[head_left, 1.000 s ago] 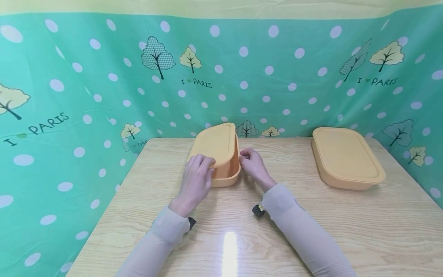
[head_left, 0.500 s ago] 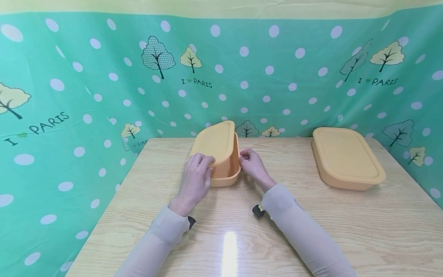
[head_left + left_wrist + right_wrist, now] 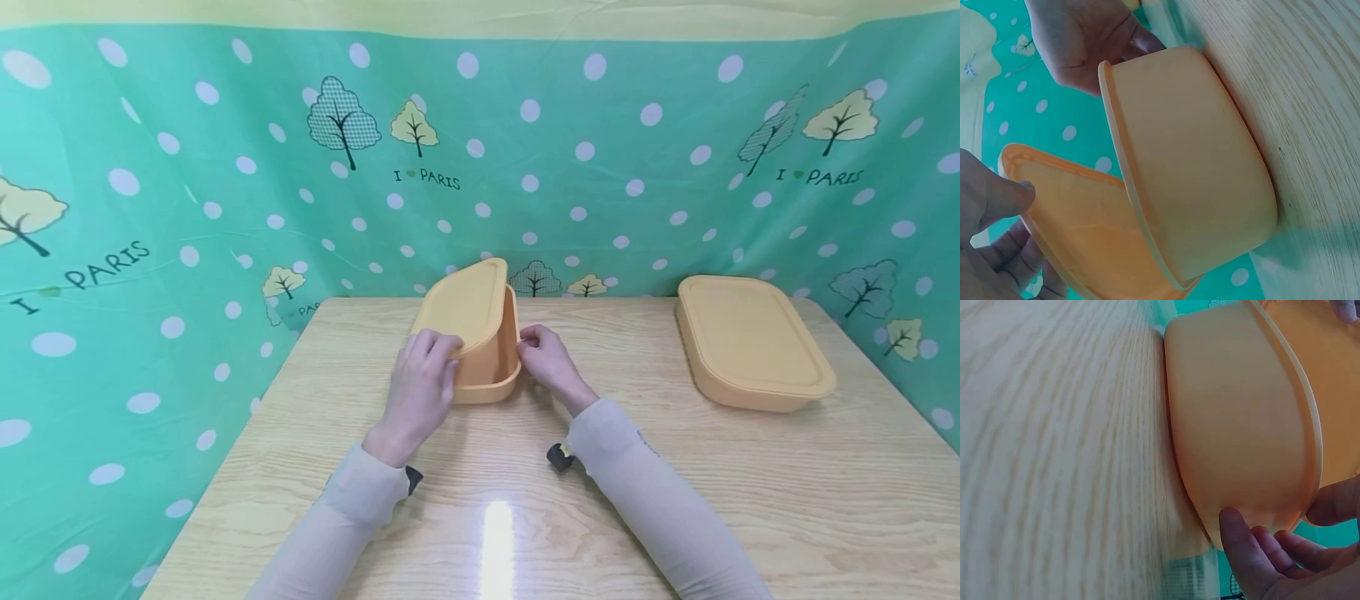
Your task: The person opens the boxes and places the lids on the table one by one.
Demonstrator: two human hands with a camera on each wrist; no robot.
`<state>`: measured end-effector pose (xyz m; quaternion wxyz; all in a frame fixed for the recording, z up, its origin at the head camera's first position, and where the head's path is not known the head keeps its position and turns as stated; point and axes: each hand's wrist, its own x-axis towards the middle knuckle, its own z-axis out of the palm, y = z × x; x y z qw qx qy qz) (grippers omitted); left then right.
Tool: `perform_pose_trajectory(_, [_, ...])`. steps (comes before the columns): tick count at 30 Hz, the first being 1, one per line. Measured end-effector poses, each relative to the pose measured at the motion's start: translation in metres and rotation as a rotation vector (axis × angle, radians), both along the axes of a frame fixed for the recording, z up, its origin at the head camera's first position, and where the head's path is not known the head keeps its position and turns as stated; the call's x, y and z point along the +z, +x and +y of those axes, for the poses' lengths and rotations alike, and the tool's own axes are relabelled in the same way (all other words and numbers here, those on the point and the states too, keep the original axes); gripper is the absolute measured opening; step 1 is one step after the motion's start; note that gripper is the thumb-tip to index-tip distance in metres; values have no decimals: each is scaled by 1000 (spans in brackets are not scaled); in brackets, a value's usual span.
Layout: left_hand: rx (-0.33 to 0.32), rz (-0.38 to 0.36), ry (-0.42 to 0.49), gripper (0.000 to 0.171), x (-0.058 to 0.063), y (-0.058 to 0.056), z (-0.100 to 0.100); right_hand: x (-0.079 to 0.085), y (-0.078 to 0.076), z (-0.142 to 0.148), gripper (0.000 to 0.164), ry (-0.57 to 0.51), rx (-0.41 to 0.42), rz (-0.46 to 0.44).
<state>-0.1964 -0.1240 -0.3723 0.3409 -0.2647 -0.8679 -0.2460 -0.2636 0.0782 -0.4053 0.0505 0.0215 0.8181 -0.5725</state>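
At the wooden table (image 3: 810, 492), the left hand (image 3: 418, 383) pinches a tilted lid (image 3: 467, 302), the right hand (image 3: 551, 360) a box (image 3: 483, 392).

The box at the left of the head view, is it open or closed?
Open: its lid is tilted, right edge raised, and the inside of the box shows below it.

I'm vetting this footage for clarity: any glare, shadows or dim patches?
Head view: bright, with a white glare streak on the table; left wrist view: dimmer, with a shadow on the wood beside the base of the container; right wrist view: also dim, a thin dark shadow where container meets table, the wood grain at left looking soft.
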Motion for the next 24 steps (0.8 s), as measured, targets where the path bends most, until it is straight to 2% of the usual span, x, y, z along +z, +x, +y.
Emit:
perform_pose_trajectory(12, [16,26,-31,29,0,0,0,2,2,-1,36,-14,39,-14])
perform_pose_trajectory(24, [30,56,-53,27,3,2,0,2,3,-2,32,5,28,-16])
